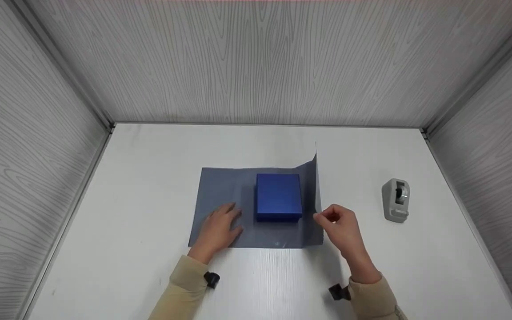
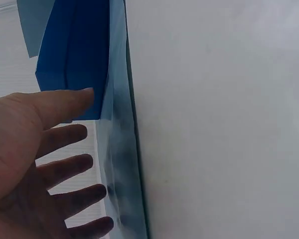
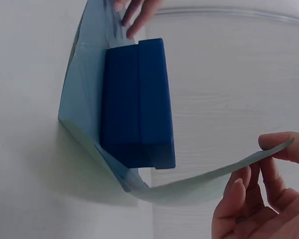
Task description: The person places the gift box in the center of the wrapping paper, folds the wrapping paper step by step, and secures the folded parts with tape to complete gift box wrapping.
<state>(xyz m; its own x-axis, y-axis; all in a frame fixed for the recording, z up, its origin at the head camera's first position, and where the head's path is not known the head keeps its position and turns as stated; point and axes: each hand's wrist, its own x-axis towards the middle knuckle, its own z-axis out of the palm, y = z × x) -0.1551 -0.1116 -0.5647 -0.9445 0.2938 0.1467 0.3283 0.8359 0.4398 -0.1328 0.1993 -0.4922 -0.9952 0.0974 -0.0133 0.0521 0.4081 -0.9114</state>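
A blue lidded box sits on a sheet of grey-blue paper, right of the sheet's middle. My right hand pinches the right edge of the paper, and that side stands raised beside the box. In the right wrist view the lifted paper flap curves up to the thumb and fingers. Over the left part of the sheet lies my left hand, fingers spread, apart from the box. The left wrist view shows its fingers extended, with the box beyond the thumb.
A grey tape dispenser stands on the white table, to the right of the paper. Wood-grain panels close off the back and both sides of the table.
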